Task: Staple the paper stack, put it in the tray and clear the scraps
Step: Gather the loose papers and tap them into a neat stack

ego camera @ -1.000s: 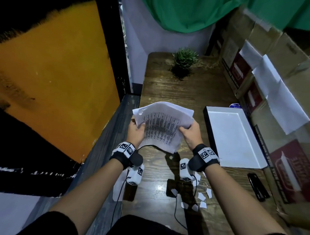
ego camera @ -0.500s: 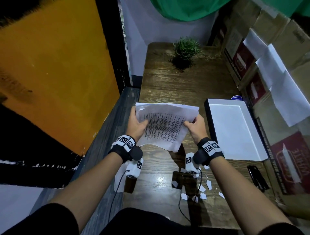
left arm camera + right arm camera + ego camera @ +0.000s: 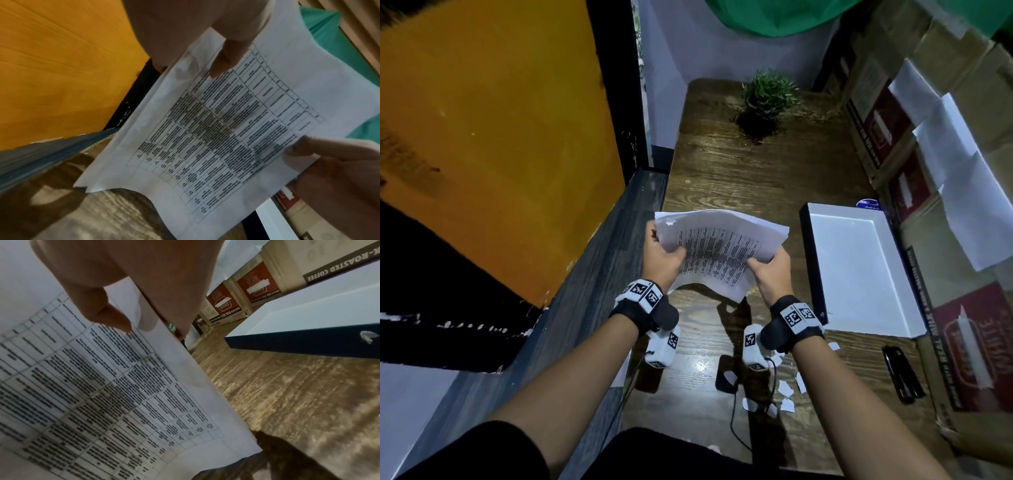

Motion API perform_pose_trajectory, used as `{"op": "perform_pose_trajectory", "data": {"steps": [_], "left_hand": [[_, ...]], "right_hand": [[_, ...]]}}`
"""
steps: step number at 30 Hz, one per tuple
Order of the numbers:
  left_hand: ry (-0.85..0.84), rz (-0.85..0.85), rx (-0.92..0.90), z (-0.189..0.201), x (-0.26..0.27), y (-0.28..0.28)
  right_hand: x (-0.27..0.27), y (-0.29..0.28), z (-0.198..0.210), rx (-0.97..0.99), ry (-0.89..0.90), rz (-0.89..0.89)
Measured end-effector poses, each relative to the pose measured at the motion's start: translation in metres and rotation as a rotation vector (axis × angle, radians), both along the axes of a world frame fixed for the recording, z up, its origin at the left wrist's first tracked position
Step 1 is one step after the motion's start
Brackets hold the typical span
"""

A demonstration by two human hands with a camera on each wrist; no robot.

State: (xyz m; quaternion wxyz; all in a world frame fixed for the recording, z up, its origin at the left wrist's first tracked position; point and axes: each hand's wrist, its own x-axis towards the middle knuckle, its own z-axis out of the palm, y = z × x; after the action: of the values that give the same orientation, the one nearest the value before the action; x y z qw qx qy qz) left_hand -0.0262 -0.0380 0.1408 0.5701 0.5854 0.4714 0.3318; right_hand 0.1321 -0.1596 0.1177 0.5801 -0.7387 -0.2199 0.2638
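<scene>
A printed paper stack [image 3: 719, 248] [image 3: 226, 123] [image 3: 102, 394] hangs above the wooden table, bowed in the middle. My left hand [image 3: 662, 260] grips its left edge, thumb on top of the print. At the right edge my right hand [image 3: 770, 274] pinches it, thumb on the page. To the right lies the white tray [image 3: 859, 270] [image 3: 308, 316] with dark sides, nothing in it. Several white paper scraps [image 3: 782, 390] are scattered on the table near my right wrist. A black stapler [image 3: 902, 373] lies beyond them, at the table's right edge.
A small green plant [image 3: 765, 99] stands at the table's far end. Cardboard boxes [image 3: 962, 308] with taped white sheets line the right side. An orange panel [image 3: 493, 137] and a dark floor strip lie left. A black cable [image 3: 734, 421] trails off the near table edge.
Both hands have carried the stack slightly toward me and lower, shifting their hold along its side edges. The view has tilted down a little. Scraps, tray and stapler stay put.
</scene>
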Motion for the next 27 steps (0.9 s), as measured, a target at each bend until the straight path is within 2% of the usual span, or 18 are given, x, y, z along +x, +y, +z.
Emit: {"op": "perform_pose_trajectory", "data": {"steps": [9, 14, 19, 23, 27], "left_hand": [[0.042, 0.0, 0.044, 0.003, 0.004, 0.007], [0.165, -0.015, 0.041, -0.011, 0.007, 0.001], [0.162, 0.001, 0.044, -0.012, 0.013, 0.0], [0.205, -0.039, -0.021, -0.027, 0.014, -0.001], [0.224, -0.017, -0.077, -0.036, 0.016, 0.001]], "right_hand": [[0.009, 0.003, 0.007, 0.021, -0.02, -0.012], [0.012, 0.0, -0.016, -0.073, 0.019, 0.022], [0.016, -0.002, -0.026, -0.079, 0.028, 0.001], [0.017, -0.002, -0.05, -0.19, 0.087, 0.031], [0.014, 0.001, -0.046, -0.171, 0.079, 0.003]]}}
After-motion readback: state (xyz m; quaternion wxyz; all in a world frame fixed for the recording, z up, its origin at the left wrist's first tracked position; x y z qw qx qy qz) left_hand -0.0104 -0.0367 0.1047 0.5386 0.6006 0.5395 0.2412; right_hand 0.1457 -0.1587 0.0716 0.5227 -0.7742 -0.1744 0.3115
